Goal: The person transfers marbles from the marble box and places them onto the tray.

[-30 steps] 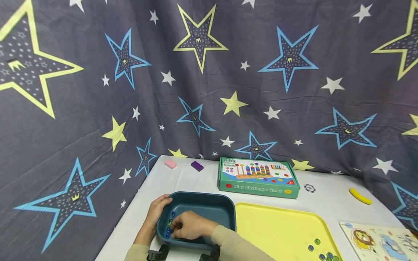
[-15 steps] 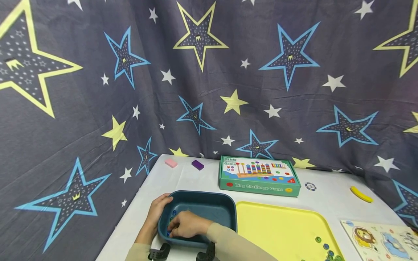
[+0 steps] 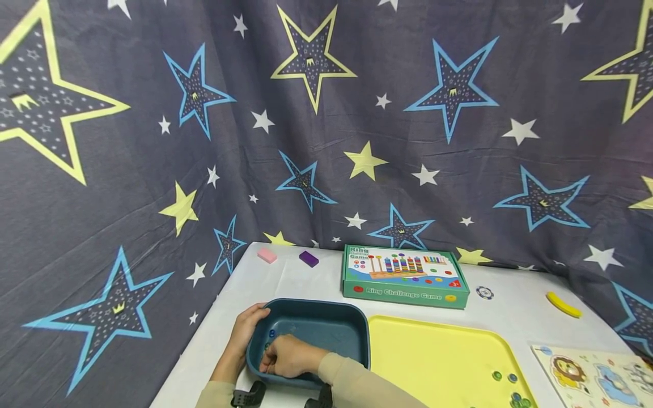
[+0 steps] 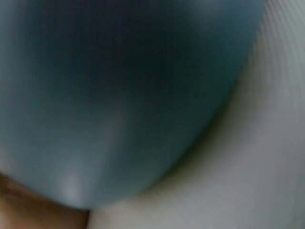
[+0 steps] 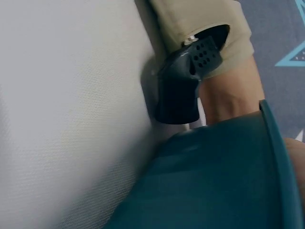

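A dark teal plastic bin [image 3: 331,326] sits on the white table. My left hand [image 3: 242,334] grips its left side, thumb over the rim. Inside, my right hand [image 3: 293,356] reaches to the front left corner, its fingers bent downward. What lies under those fingertips is hidden. A blue glass marble [image 3: 272,333] and a green marble [image 3: 267,345] lie along the bin's left wall, just beyond the fingers. The left wrist view is filled by the blurred bin wall [image 4: 119,143]. In the right wrist view the bin's outer side [image 5: 214,181] hides the right hand.
Right of the bin lies a yellow tray [image 3: 428,354] with several marbles [image 3: 517,396] near its right edge. Behind stand a green game box [image 3: 405,277], a purple block [image 3: 308,259] and a pink block [image 3: 267,255]. Farther right are a poker chip, a yellow banana-shaped piece and an animal puzzle.
My right hand has shifted slightly toward the bin's front left corner, covering marbles seen there before. One blue marble on the yellow tray has rolled right and away from me. My left hand stays put.
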The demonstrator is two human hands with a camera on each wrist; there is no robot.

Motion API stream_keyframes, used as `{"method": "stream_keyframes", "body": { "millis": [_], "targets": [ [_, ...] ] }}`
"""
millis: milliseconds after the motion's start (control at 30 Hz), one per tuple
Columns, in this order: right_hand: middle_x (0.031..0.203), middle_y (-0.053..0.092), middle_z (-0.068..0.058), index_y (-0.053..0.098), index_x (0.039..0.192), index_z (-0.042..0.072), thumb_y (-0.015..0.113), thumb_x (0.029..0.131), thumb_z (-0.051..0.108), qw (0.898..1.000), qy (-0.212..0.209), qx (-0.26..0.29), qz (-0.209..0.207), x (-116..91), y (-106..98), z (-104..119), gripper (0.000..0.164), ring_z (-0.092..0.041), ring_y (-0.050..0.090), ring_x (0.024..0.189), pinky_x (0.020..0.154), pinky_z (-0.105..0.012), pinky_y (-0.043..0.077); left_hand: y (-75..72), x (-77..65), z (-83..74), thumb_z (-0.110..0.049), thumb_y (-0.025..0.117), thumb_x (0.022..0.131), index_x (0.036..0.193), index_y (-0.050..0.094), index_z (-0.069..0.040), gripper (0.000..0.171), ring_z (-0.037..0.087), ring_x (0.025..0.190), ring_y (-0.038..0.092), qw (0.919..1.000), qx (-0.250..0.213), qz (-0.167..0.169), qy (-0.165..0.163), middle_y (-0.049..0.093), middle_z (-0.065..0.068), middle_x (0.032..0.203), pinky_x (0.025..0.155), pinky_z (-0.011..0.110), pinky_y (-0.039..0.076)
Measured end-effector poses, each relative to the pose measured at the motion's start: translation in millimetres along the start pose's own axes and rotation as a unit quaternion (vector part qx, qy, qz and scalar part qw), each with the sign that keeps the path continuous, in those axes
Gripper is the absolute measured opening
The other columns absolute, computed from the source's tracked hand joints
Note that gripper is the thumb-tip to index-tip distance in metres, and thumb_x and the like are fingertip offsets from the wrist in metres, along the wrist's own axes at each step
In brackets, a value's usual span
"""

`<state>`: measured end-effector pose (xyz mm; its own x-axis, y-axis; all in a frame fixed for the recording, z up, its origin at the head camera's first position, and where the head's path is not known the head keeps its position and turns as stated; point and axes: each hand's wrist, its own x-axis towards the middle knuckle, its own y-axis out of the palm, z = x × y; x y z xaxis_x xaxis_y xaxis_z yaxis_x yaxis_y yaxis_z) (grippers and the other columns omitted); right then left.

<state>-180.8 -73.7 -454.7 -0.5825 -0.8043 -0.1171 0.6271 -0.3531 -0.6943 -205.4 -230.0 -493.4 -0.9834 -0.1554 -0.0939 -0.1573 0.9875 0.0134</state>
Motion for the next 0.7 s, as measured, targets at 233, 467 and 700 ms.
{"method": "stream_keyframes", "body": {
  "millis": [233, 467, 700],
  "targets": [
    [0.069, 0.058, 0.015, 0.068, 0.082, 0.014, 0.058, 0.087, 0.013, 0.999, -0.023, -0.009, 0.030, -8, -9, -3, 0.011, 0.004, 0.050, 0.060, 0.059, -0.015, 0.042, -0.2, 0.6, -0.1, -0.022, 0.058, 0.085, 0.106, 0.062, 0.001, 0.031, 0.020, 0.089, 0.057, 0.9999, -0.002, 0.008, 0.010, 0.063, 0.011, 0.100, 0.076, 0.030, 0.045],
    [0.068, 0.058, 0.012, 0.060, 0.087, 0.014, 0.052, 0.091, 0.017, 0.999, -0.044, 0.026, -0.019, -45, -29, -12, 0.010, 0.002, 0.052, 0.060, 0.056, -0.017, 0.042, 2.1, 3.3, 0.8, -0.024, 0.059, 0.084, 0.104, 0.064, -0.001, 0.031, 0.019, 0.090, 0.056, 0.9997, 0.024, 0.000, 0.011, 0.064, 0.009, 0.099, 0.077, 0.028, 0.044],
    [0.074, 0.066, -0.001, 0.059, 0.095, 0.006, 0.051, 0.092, 0.016, 0.982, -0.034, 0.160, -0.091, -88, -54, -32, 0.013, -0.013, 0.056, 0.057, 0.051, -0.028, 0.048, 0.1, 2.8, 1.2, -0.025, 0.058, 0.084, 0.103, 0.064, -0.003, 0.030, 0.019, 0.091, 0.055, 0.9991, 0.039, -0.015, 0.008, 0.064, 0.007, 0.098, 0.080, 0.031, 0.041]
  ]
}}
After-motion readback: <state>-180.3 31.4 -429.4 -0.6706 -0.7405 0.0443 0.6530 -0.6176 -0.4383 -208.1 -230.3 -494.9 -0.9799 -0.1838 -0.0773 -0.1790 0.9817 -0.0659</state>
